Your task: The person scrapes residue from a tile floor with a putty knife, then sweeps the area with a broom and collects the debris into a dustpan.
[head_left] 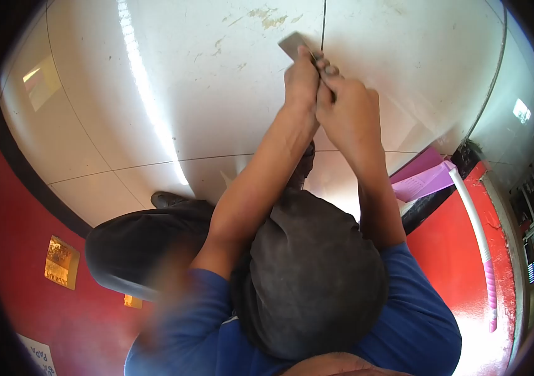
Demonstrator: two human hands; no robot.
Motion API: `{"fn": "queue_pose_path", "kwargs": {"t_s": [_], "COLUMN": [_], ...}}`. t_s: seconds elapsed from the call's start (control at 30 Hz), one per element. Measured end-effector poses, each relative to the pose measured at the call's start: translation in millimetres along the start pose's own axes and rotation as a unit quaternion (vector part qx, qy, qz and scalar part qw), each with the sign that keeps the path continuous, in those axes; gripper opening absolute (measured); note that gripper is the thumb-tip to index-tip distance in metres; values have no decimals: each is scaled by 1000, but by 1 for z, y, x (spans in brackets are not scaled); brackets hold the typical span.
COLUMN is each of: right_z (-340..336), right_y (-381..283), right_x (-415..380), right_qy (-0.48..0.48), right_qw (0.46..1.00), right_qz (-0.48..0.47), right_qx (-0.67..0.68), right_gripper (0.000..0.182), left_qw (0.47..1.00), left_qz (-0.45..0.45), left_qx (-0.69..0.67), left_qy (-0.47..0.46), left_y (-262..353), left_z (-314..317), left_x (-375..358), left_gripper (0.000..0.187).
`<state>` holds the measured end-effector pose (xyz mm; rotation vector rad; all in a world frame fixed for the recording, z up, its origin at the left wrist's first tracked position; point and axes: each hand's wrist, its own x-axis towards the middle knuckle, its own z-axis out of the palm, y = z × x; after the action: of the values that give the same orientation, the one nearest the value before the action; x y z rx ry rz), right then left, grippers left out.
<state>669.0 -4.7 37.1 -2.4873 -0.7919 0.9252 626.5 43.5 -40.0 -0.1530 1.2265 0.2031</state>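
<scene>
partly hidden or blurred
at twelve o'clock, flat tool (pixel 290 45), handle mostly hidden; seven, blurred shape (pixel 171 282); eight, sign (pixel 37 354) cut off.

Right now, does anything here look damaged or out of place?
Ragged brownish patches mar the pale tiled floor just beyond the flat blade; they break its even surface, though I can't tell damage from residue.

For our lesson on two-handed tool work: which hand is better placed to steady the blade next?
Probably the left hand: it grips close to the flat blade, while the right hand sits farther back.
</scene>
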Motion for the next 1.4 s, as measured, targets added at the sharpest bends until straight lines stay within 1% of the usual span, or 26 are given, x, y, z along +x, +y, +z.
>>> {"fn": "queue_pose_path", "kwargs": {"t_s": [0.03, 0.1, 0.13, 0.17, 0.23, 0.3, 0.37, 0.43, 0.53, 0.57, 0.63, 0.67, 0.7, 0.73, 0.8, 0.87, 0.97, 1.0, 1.03, 1.13, 1.2, 1.23, 1.27, 1.3, 1.33, 1.4], "right_z": [6, 5, 5, 6, 8, 14, 12, 6, 10, 14, 16, 9, 2, 8, 9, 16, 5, -3, -6, 5, 18, 15, 8, 4, 4, 10], "right_y": [-4, -7, -6, -4, -6, -8, -13, -12, -10, -9, -10, -12, -15, -13, -6, 1, -10, -15, -13, 1, 11, 7, 1, -4, -8, -8], "right_x": [1, 9, 9, 7, -1, -5, 13, 15, -1, -2, -2, 14, 22, 16, -10, -14, 24, 27, 19, -6, -9, 2, 22, 30, 25, -8], "right_qy": [22, -7, -2, 2, 35, 34, 14, 16, 38, 52, 61, 31, 5, 50, 65, 72, 20, -14, -6, 36, 98, 99, 64, 32, 40, 47], "right_qw": [1000, 1000, 1000, 1000, 999, 999, 1000, 1000, 999, 998, 998, 999, 1000, 999, 998, 997, 999, 997, 997, 999, 995, 995, 998, 999, 998, 998], "right_qz": [-10, 12, 6, 0, -34, 5, 9, -2, -23, -15, 13, 18, 20, 15, 12, 14, 41, 75, 72, -9, -24, -16, -1, 13, 36, 16], "right_qx": [3, 0, 1, 2, -4, 3, 9, 11, -24, -15, -5, -2, 1, 2, -2, 16, -21, 6, 4, -30, -4, -2, -9, -19, -24, -30], "right_gripper": [24, 25, 24, 22, 22, 22, 22, 23, 23, 23, 24, 24, 24, 24, 24, 24, 25, 23, 23, 23, 21, 21, 21, 21, 21, 20], "left_qw": [998, 996, 996, 996, 1000, 1000, 994, 995, 1000, 1000, 995, 989, 995, 995, 996, 997, 979, 987, 986, 998, 996, 994, 983, 985, 990, 993], "left_qz": [51, 66, 76, 76, -9, -17, 92, 81, -1, 3, 68, 103, 62, 58, 62, 24, 114, 84, 86, 18, 50, 65, 118, 109, 92, 83], "left_qx": [8, -22, 0, 2, -1, -5, 26, 5, -12, -13, 60, 93, 21, 23, 19, 75, 162, 116, 116, 65, 74, 92, 134, 116, 96, 73], "left_qy": [-19, -62, -42, -49, -30, -22, -46, -63, -24, -19, -45, -50, -78, -72, -68, 25, -48, -69, -78, 4, 3, -7, -39, -66, -54, -42], "left_y": [10, 26, 26, 20, 9, 18, 33, 29, 11, 17, 25, 32, 34, 27, 18, 10, 33, 36, 27, -2, 10, 12, 22, 32, 27, 20], "left_z": [2, 8, 13, 9, -7, -5, 8, 11, -8, -7, 5, 15, 16, 11, 9, 8, 27, 28, 25, 4, 10, 19, 24, 30, 29, 6], "left_x": [9, 19, 9, 5, 0, 3, 15, 16, 1, 5, 11, 13, 18, 20, 13, 0, 9, 17, 19, 4, 14, 15, 18, 25, 21, 7], "left_gripper": [36, 36, 36, 36, 36, 35, 34, 32, 33, 33, 35, 37, 37, 36, 36, 36, 31, 30, 30, 31, 35, 38, 39, 38, 37, 36]}}
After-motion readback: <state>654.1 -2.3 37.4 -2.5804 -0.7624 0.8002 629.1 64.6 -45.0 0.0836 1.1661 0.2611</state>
